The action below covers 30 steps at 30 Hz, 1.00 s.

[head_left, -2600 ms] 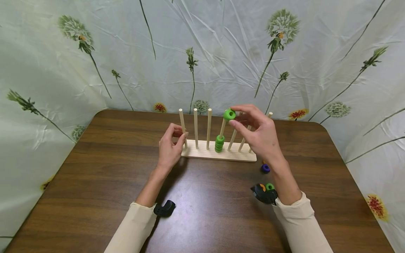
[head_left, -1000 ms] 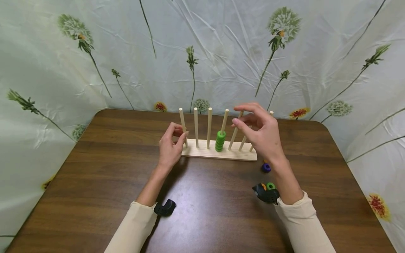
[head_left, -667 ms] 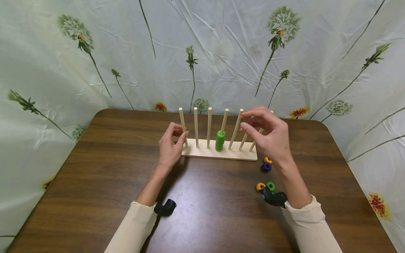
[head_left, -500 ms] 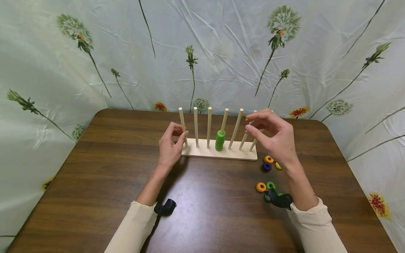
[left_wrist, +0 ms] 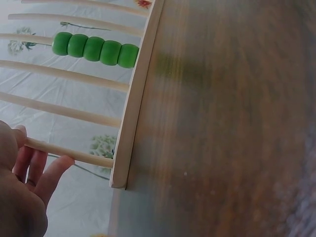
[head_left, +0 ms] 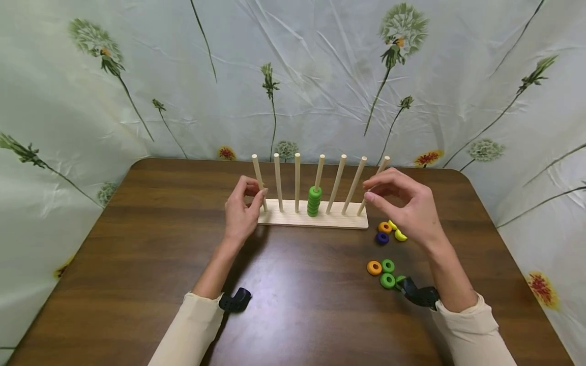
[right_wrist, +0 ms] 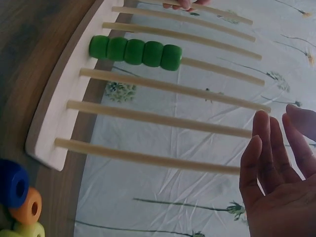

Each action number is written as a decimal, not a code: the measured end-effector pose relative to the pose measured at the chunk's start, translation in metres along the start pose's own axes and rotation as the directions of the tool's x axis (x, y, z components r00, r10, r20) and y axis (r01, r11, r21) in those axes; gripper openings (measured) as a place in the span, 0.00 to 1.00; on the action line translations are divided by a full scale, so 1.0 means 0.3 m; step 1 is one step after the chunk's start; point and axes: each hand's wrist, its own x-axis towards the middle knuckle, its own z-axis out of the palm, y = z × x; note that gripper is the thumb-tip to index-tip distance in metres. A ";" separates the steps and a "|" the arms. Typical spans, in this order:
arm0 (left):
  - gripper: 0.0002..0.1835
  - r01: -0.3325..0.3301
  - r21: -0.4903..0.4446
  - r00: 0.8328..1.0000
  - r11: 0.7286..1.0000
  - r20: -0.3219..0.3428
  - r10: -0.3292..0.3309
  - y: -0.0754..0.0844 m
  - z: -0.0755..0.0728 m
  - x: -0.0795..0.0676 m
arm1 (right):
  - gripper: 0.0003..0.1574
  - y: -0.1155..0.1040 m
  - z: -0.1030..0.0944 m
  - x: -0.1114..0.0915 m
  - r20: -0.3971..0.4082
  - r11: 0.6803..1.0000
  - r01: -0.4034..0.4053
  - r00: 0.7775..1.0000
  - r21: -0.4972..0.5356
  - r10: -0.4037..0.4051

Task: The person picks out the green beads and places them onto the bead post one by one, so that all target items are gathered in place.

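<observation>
A wooden peg stand with several upright pegs stands on the table in the head view. Green rings are stacked low on its middle peg; the left wrist view shows the same green stack resting against the base. My left hand pinches the leftmost peg between thumb and fingers. Beside the rightmost peg my right hand hovers with relaxed, parted fingers and holds nothing. The right wrist view shows those fingers around the height of the peg tips.
Right of the stand lie a purple ring, an orange ring and yellow rings. Closer to me are another orange ring and several green rings, one partly behind the right wrist camera. A flowered cloth hangs behind the table.
The green ring that my right hand pinched has gone onto the middle peg's stack. That hand let go and moved right and lower, uncovering loose rings. My left hand stays on its peg.
</observation>
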 end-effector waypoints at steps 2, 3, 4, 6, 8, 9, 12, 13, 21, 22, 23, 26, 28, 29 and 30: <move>0.08 0.002 0.001 1.000 1.000 -0.003 -0.002 0.001 -0.007 -0.002 | 0.15 0.002 -0.004 -0.007 0.014 1.000 -0.006 1.000 -0.007 0.006; 0.08 0.003 0.003 1.000 1.000 -0.003 -0.003 0.002 -0.009 -0.002 | 0.15 0.003 -0.008 -0.011 0.020 1.000 -0.015 1.000 -0.011 0.015; 0.08 0.002 0.005 1.000 1.000 -0.002 -0.002 0.003 -0.009 -0.001 | 0.14 0.004 -0.013 -0.015 0.025 1.000 -0.017 1.000 -0.015 0.017; 0.08 0.000 0.010 1.000 1.000 0.002 0.000 0.004 -0.007 0.001 | 0.14 0.006 -0.025 -0.026 0.036 0.999 -0.032 0.999 -0.023 0.033; 0.08 0.001 0.009 1.000 1.000 0.008 -0.001 0.005 -0.004 0.003 | 0.13 0.009 -0.038 -0.036 0.046 0.998 -0.040 0.998 -0.040 0.042; 0.08 0.002 0.006 1.000 1.000 0.011 -0.002 0.005 -0.003 0.004 | 0.14 0.010 -0.045 -0.041 0.050 0.998 -0.043 0.998 -0.047 0.045; 0.08 0.004 0.000 1.000 1.000 0.012 -0.004 0.006 0.000 0.007 | 0.14 0.015 -0.062 -0.051 0.059 0.997 -0.039 0.997 -0.070 0.043; 0.08 0.004 -0.001 1.000 1.000 0.010 -0.004 0.006 0.000 0.007 | 0.14 0.017 -0.067 -0.053 0.061 0.996 -0.037 0.997 -0.076 0.041; 0.08 0.006 -0.005 1.000 1.000 0.008 -0.006 0.003 -0.001 0.006 | 0.15 0.036 -0.100 -0.086 0.103 0.990 -0.061 0.992 -0.125 0.075; 0.08 0.005 -0.006 1.000 1.000 0.008 -0.005 0.002 -0.001 0.005 | 0.15 0.040 -0.103 -0.092 0.110 0.989 -0.067 0.991 -0.133 0.082; 0.08 0.006 -0.007 1.000 1.000 0.009 -0.006 0.000 -0.001 0.003 | 0.15 0.044 -0.106 -0.098 0.118 0.987 -0.074 0.989 -0.142 0.091; 0.08 0.005 -0.006 1.000 1.000 0.005 -0.005 -0.004 -0.001 -0.001 | 0.15 0.057 -0.112 -0.118 0.137 0.981 -0.095 0.983 -0.172 0.119; 0.08 0.003 -0.004 1.000 1.000 0.001 -0.003 -0.006 0.000 -0.003 | 0.16 0.064 -0.117 -0.130 0.149 0.976 -0.105 0.980 -0.191 0.134; 0.08 0.001 -0.001 1.000 1.000 0.000 -0.001 -0.007 -0.001 -0.003 | 0.17 0.067 -0.119 -0.135 0.155 0.974 -0.109 0.978 -0.200 0.142; 0.08 -0.002 0.002 1.000 1.000 -0.002 0.002 -0.007 -0.001 -0.003 | 0.18 0.069 -0.122 -0.139 0.161 0.972 -0.113 0.976 -0.208 0.148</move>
